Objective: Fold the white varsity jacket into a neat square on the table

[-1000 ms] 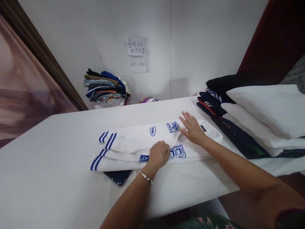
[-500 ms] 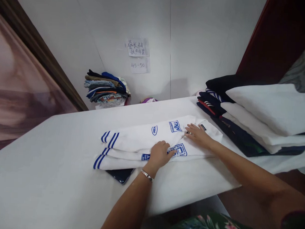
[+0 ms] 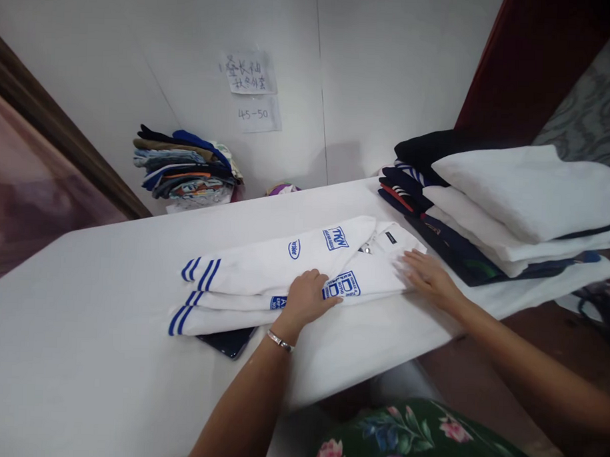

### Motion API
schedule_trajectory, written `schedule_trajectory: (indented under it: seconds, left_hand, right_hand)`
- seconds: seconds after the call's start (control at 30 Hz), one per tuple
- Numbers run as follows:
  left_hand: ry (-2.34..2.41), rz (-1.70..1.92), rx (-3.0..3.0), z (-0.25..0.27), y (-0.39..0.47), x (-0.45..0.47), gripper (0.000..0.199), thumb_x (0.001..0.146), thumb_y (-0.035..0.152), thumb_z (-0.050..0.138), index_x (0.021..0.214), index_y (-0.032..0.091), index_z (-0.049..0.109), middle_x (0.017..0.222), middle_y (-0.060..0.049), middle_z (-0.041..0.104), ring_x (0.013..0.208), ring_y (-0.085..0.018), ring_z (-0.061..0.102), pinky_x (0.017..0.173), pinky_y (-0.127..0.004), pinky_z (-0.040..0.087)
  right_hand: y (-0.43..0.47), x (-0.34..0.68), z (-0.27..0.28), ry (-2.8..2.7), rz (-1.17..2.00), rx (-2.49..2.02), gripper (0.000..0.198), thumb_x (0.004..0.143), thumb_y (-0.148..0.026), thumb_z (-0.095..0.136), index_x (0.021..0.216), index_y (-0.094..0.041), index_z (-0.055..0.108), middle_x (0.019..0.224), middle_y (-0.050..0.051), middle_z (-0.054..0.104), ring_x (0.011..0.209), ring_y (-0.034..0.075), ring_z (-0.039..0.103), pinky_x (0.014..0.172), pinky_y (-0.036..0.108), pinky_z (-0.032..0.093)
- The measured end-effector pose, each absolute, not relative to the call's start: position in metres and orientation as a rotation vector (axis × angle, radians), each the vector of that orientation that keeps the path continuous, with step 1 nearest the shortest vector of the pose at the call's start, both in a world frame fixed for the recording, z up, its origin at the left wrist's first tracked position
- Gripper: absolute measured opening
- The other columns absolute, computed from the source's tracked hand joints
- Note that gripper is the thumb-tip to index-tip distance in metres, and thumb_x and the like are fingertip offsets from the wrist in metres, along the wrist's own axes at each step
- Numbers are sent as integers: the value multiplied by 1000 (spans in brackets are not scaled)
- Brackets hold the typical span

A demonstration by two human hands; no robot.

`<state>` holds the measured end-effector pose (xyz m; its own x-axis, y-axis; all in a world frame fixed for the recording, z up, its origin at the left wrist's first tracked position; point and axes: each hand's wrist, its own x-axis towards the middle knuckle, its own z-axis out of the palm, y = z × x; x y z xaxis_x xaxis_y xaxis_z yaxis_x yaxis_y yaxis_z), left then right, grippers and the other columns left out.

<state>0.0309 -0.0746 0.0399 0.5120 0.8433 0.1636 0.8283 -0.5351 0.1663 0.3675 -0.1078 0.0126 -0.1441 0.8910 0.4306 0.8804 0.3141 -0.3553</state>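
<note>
A white jacket [image 3: 254, 263] with blue stripes and blue printed patches lies folded lengthwise on the white table, its collar end to the right and striped ends to the left. My left hand [image 3: 307, 295] rests flat on its near half, fingers out, beside a blue patch. Close to the collar, my right hand [image 3: 428, 276] lies at the jacket's near right edge with its fingers stretched out. Part of a dark flat object [image 3: 229, 342], possibly a phone or tablet, shows from under the striped ends.
On the right stands a stack of folded dark and white clothes [image 3: 486, 201]. At the back left is another pile of folded clothes [image 3: 187, 168]. Two paper notes [image 3: 254, 90] hang on the wall. The white table [image 3: 96, 314] ends at a near edge by my body.
My right hand has moved from the jacket's middle, by the neckline, toward its near right edge, uncovering the collar. My left hand stays on the jacket. The camera view has shifted slightly.
</note>
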Motion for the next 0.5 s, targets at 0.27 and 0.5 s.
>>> schedule_trajectory:
  seconds: [0.27,0.5]
  left_hand:
    - [1521,413,2584,34,-72,32,41,83,58,58,100,20,64,92,-3,60,89,-20,55,73,-31,40]
    - [1535,439,2546,35,-73,32,38,86,55,53,100,21,65,91,-3,60,89,-19,56,73,-30,40]
  right_hand:
    - [-111,388,-10,-2005,115,-1694,51,90,-49,45,131,-20,56,143,11,48,135,28,39,112,48,33]
    - [-97,382,-14,-2116,33,-1693,49,91,-45,41,125,-14,60,139,15,51,135,31,38,112,50,32]
